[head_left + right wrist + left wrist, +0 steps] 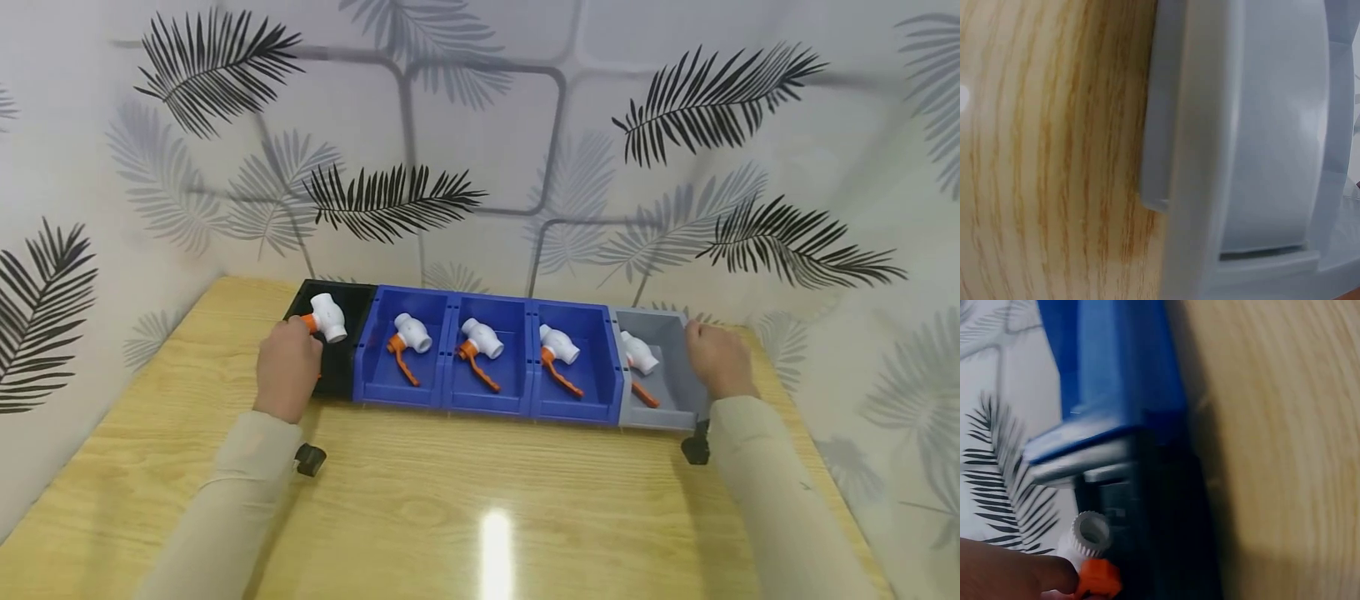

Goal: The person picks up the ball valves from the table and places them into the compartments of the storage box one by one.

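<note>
My left hand (288, 367) is at the black bin (341, 385), pinching the orange part of a white ball valve (328, 318). In the left wrist view a fingertip presses against the orange cap (1099, 578), next to the valve's white ribbed end (1091, 532). At the other end of the row, my right hand (718, 360) grips the right wall of the grey bin (675, 418) with curled fingers. The grey bin's wall (1272, 125) fills much of the right wrist view, where the fingers are nearly all hidden. Another ball valve (639, 353) lies inside the grey bin.
Between the end bins stand blue bins (401, 396), each with a white ball valve (412, 332) with an orange lever. The row sits on a wooden table (495, 483) against a leaf-patterned wall covering (487, 125). Black wrist devices (310, 459) show beneath both forearms.
</note>
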`<action>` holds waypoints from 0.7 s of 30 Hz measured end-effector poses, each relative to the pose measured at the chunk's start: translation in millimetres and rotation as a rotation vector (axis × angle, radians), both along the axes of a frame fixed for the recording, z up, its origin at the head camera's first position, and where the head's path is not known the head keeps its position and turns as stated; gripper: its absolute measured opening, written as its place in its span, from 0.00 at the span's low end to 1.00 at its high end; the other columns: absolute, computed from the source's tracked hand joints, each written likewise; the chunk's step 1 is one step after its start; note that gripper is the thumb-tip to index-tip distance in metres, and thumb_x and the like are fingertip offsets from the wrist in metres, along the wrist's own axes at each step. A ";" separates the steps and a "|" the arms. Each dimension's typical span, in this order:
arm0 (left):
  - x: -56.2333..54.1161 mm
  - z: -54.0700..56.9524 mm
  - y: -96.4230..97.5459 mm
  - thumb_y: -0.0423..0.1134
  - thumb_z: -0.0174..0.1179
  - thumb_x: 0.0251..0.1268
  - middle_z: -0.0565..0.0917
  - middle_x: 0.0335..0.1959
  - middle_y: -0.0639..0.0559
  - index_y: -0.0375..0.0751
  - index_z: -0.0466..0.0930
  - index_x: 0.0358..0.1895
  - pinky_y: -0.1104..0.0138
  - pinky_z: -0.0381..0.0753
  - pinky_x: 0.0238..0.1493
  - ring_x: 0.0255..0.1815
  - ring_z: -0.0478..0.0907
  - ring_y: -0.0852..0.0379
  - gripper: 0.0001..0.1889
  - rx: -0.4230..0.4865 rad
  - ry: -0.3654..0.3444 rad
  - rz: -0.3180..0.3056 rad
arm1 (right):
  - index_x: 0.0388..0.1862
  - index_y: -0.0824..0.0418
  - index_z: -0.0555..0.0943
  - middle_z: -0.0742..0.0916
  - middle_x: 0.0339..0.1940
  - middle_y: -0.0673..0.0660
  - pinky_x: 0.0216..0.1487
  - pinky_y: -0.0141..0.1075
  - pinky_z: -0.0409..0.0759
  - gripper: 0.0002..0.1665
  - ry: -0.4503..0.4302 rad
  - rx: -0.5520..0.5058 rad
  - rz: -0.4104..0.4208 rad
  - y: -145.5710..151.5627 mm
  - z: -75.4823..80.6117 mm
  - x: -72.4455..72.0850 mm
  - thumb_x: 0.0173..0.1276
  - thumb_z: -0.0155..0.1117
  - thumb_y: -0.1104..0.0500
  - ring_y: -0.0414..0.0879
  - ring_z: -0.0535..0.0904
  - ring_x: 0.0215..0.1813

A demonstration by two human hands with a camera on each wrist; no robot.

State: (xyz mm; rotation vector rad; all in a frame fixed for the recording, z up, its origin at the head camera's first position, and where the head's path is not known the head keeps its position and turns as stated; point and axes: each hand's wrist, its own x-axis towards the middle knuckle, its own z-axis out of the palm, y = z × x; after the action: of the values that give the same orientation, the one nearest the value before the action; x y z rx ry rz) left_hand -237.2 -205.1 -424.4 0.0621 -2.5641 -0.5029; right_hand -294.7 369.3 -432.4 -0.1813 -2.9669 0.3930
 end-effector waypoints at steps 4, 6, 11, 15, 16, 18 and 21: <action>-5.7 -9.8 -1.0 0.25 0.54 0.54 0.74 0.26 0.27 0.19 0.71 0.32 0.44 0.73 0.27 0.26 0.75 0.28 0.07 -0.036 -0.035 0.041 | 0.15 0.63 0.69 0.79 0.35 0.70 0.41 0.59 0.67 0.39 -0.005 0.002 0.002 -3.1 0.6 -0.5 0.73 0.18 0.44 0.68 0.74 0.42; -8.0 -12.7 -0.2 0.26 0.54 0.55 0.74 0.27 0.27 0.18 0.71 0.33 0.44 0.73 0.28 0.27 0.76 0.28 0.08 -0.041 -0.069 0.058 | 0.15 0.63 0.68 0.79 0.33 0.68 0.41 0.59 0.66 0.39 -0.011 0.000 -0.002 -4.1 0.5 -0.3 0.73 0.18 0.44 0.67 0.74 0.40; -13.8 -21.0 2.9 0.27 0.55 0.57 0.75 0.30 0.25 0.18 0.72 0.37 0.44 0.74 0.31 0.31 0.76 0.28 0.11 -0.022 -0.151 0.103 | 0.16 0.64 0.69 0.79 0.33 0.69 0.43 0.60 0.66 0.39 -0.011 -0.006 -0.004 -4.6 -0.1 0.5 0.73 0.17 0.44 0.67 0.74 0.41; -19.1 -29.5 4.0 0.28 0.55 0.58 0.76 0.32 0.24 0.18 0.72 0.37 0.44 0.74 0.31 0.32 0.77 0.27 0.11 -0.004 -0.171 0.138 | 0.16 0.64 0.69 0.79 0.35 0.70 0.44 0.60 0.65 0.39 0.003 -0.007 0.001 -3.0 -1.7 0.1 0.73 0.17 0.44 0.69 0.74 0.43; -20.4 -31.1 4.3 0.28 0.55 0.58 0.76 0.32 0.24 0.18 0.72 0.37 0.44 0.74 0.31 0.32 0.77 0.27 0.11 0.004 -0.170 0.144 | 0.16 0.64 0.69 0.79 0.35 0.70 0.44 0.60 0.65 0.39 0.003 -0.007 0.002 -2.8 -1.8 0.2 0.73 0.17 0.44 0.68 0.74 0.43; -22.6 -32.8 5.0 0.28 0.55 0.58 0.76 0.32 0.23 0.18 0.72 0.37 0.44 0.74 0.32 0.32 0.77 0.27 0.11 0.021 -0.169 0.153 | 0.16 0.64 0.69 0.79 0.35 0.70 0.44 0.60 0.66 0.39 0.003 -0.009 -0.001 -2.3 -1.8 0.4 0.73 0.17 0.44 0.68 0.74 0.43; -26.1 -33.6 6.6 0.28 0.55 0.58 0.77 0.33 0.23 0.18 0.73 0.37 0.44 0.75 0.32 0.33 0.77 0.27 0.11 0.058 -0.175 0.168 | 0.15 0.64 0.69 0.79 0.35 0.70 0.43 0.60 0.66 0.39 0.003 -0.006 -0.003 -1.6 -1.6 0.2 0.73 0.18 0.45 0.68 0.74 0.42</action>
State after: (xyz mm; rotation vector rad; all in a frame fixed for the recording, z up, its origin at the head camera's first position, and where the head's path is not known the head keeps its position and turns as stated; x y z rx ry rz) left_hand -263.3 -198.5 -458.0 0.3535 -2.6824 -0.5277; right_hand -294.6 367.7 -433.9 -0.1851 -2.9620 0.4020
